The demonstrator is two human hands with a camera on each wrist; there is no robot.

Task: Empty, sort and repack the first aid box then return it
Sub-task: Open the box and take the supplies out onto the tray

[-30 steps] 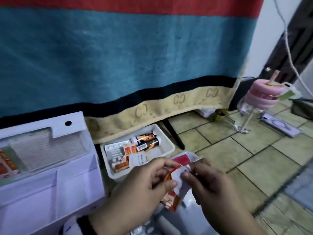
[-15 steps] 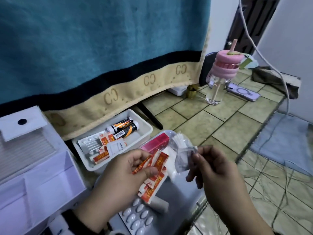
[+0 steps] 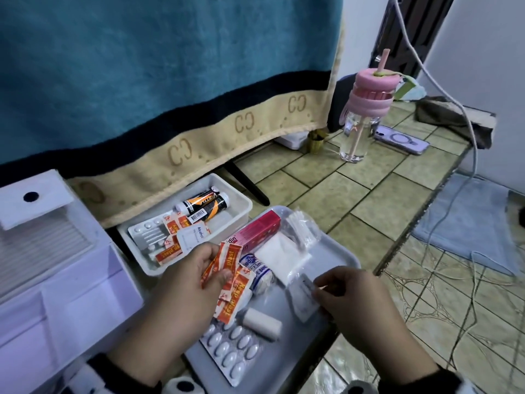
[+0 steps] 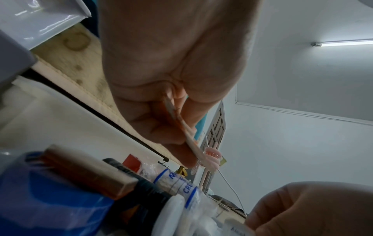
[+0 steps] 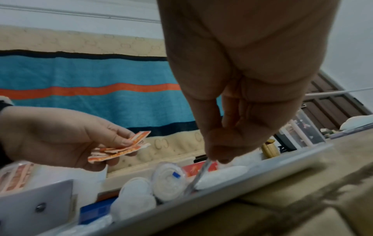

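My left hand (image 3: 217, 264) pinches a fan of orange-and-white plaster strips (image 3: 228, 275) above the grey tray (image 3: 341, 254); the strips (image 4: 182, 126) show edge-on between thumb and fingers in the left wrist view. My right hand (image 3: 315, 290) pinches a small pale sachet (image 3: 302, 302) by its edge, low over the tray's right side. The sachet (image 5: 199, 174) hangs from the fingertips in the right wrist view. The white first aid box (image 3: 65, 294) stands open at the left, its compartments bare.
On the tray lie a red box (image 3: 260, 230), a gauze pack (image 3: 279, 257), a swab bag (image 3: 302, 231), bandage rolls (image 3: 260, 275) and a blister pack (image 3: 231, 351). A white bin (image 3: 241, 206) holds tubes and plasters. A pink-lidded bottle (image 3: 360, 118) and phone (image 3: 402, 139) stand behind.
My hands have parted: the right one drew the pale sachet out of the bundle and lowered it to the tray's right side. The left keeps the plasters. My head has tilted down.
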